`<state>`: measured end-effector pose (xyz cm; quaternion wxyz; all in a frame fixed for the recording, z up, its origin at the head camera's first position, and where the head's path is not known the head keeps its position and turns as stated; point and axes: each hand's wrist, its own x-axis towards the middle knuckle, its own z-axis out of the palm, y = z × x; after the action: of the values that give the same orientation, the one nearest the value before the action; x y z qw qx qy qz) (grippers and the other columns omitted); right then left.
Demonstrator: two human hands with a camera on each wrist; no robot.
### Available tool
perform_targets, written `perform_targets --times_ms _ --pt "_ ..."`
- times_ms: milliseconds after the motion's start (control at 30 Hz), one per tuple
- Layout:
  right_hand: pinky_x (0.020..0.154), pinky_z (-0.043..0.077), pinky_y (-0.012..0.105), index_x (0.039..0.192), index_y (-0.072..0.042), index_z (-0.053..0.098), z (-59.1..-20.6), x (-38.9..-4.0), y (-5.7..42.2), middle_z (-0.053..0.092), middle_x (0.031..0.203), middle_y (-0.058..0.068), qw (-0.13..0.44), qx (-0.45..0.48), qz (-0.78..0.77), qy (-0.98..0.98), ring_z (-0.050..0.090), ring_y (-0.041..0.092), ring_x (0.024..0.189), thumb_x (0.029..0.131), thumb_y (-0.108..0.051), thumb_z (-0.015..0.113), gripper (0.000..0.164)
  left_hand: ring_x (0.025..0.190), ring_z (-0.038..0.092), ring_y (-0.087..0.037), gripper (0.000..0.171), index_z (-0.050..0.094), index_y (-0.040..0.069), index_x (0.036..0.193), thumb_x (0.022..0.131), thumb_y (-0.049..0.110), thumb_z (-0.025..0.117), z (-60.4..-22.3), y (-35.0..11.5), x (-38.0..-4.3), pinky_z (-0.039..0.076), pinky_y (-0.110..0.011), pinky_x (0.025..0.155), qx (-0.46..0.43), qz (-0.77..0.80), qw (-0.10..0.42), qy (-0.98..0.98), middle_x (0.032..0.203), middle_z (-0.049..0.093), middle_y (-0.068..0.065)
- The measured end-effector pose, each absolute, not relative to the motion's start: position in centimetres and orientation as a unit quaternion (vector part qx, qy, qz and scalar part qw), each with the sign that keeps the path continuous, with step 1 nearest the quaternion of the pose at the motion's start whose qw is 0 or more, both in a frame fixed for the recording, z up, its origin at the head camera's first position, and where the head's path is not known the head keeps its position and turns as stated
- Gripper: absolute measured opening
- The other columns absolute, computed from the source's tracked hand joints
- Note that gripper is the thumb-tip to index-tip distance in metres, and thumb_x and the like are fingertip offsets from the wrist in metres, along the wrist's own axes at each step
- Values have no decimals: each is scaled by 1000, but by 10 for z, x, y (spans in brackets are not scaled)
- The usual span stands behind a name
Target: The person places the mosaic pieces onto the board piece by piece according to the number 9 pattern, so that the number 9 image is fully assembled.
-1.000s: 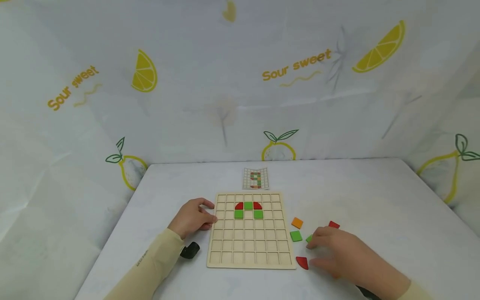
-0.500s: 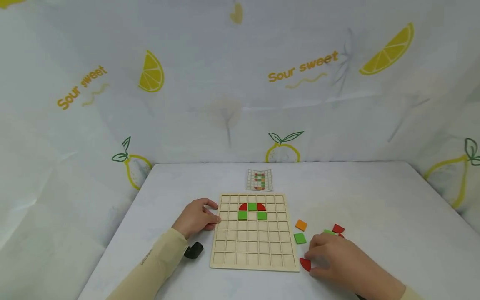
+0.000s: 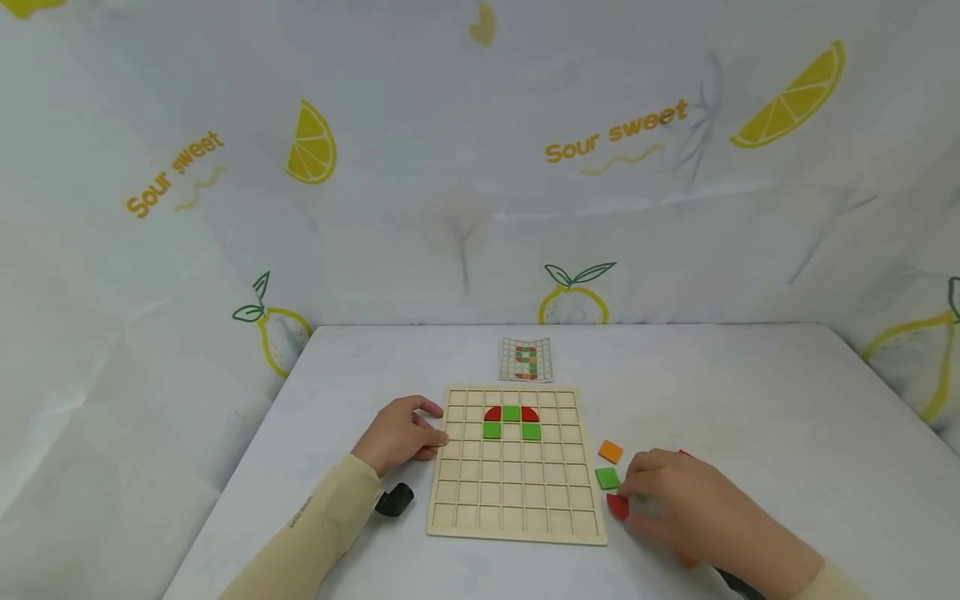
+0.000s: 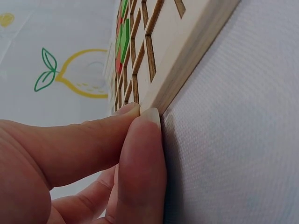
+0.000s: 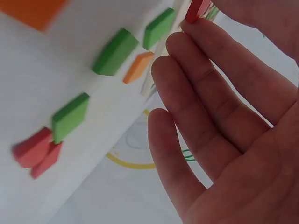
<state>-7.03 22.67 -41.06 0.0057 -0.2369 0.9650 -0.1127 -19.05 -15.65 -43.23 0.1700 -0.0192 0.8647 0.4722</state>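
Observation:
My left hand (image 3: 401, 435) pinches the left edge of a wooden grid board (image 3: 512, 496) between thumb and forefinger, seen close up in the left wrist view. In the board's upper part lie two red quarter-circle tiles (image 3: 492, 413), with a green square tile (image 3: 512, 413) between them and two more green squares below. Beside the lower right edge, my right hand (image 3: 686, 508) holds a red quarter-circle tile (image 3: 618, 507) by thumb and forefinger. That tile (image 5: 194, 10) shows at the top of the right wrist view; the other fingers are extended.
A green square (image 3: 607, 478) and an orange square (image 3: 611, 452) lie right of the board. More green tiles (image 5: 70, 117) and red tiles (image 5: 32, 149) are partly behind the right hand. A printed pattern card (image 3: 526, 375) stands beyond the board. A black object (image 3: 395, 500) is by the left wrist.
My right hand has gone from reaching over the loose tiles to pinching the red quarter-circle, which has shifted away from the board's near corner. The left hand keeps its place on the board.

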Motion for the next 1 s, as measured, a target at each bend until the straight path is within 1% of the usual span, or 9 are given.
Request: perform_targets --times_ms 100,267,433,567,667,767,833,900,1000 --pt "75 57 27 96 -34 83 -401 -82 216 62 94 -24 12 -229 -106 968 55 0 84 82 -30 95 18 70 72 -14 40 70 8 127 91 12 87 -431 -157 -191 62 -26 67 -20 471 169 866 92 72 -9" --pt "74 57 26 97 -29 84 -388 -104 194 67 95 -18 11 -241 -123 963 59 4 84 82 -28 95 18 69 72 -13 40 70 8 127 91 12 87 -429 -157 -192 62 -25 67 -21 475 171 863 92 72 -8" --pt "76 57 26 100 -28 84 -380 -126 170 68 98 -17 27 -234 -146 961 62 6 89 86 -29 92 16 68 72 -13 40 70 8 126 90 11 87 -427 -154 -193 63 -26 67 -11 478 170 862 92 72 -8" --pt "78 58 28 99 -26 85 -382 -143 153 68 96 -15 17 -256 -150 955 63 7 89 88 -26 90 12 67 72 -13 40 69 7 126 90 12 87 -427 -152 -194 62 -26 66 -4 476 172 862 91 72 -8" --pt "79 58 29 97 -23 85 -386 -153 141 69 93 -12 4 -282 -156 947 62 8 87 89 -25 90 10 67 71 -13 40 69 8 126 90 12 87 -426 -153 -195 61 -25 66 -4 477 173 862 91 72 -8" --pt "79 56 29 98 -22 86 -389 -160 128 69 92 -12 -3 -295 -159 942 61 6 85 88 -26 90 12 67 71 -13 39 69 8 125 90 12 86 -427 -155 -197 61 -25 66 -5 478 172 861 91 72 -8" --pt "76 54 27 99 -20 86 -392 -163 119 68 91 -11 4 -293 -169 941 59 5 83 88 -26 90 13 68 71 -13 39 69 8 125 91 12 86 -428 -156 -197 61 -25 66 -6 478 172 861 92 72 -8" --pt "72 50 24 100 -19 86 -394 -164 111 65 88 -11 15 -291 -177 940 54 4 78 88 -25 90 14 67 72 -13 38 69 9 125 91 12 86 -429 -158 -197 61 -25 66 -9 478 173 861 91 72 -8" --pt "70 49 24 101 -18 86 -398 -164 101 64 87 -10 22 -293 -175 940 51 4 77 89 -24 90 14 67 72 -13 38 69 8 125 91 12 87 -432 -161 -194 62 -26 66 -13 484 175 857 91 72 -8"
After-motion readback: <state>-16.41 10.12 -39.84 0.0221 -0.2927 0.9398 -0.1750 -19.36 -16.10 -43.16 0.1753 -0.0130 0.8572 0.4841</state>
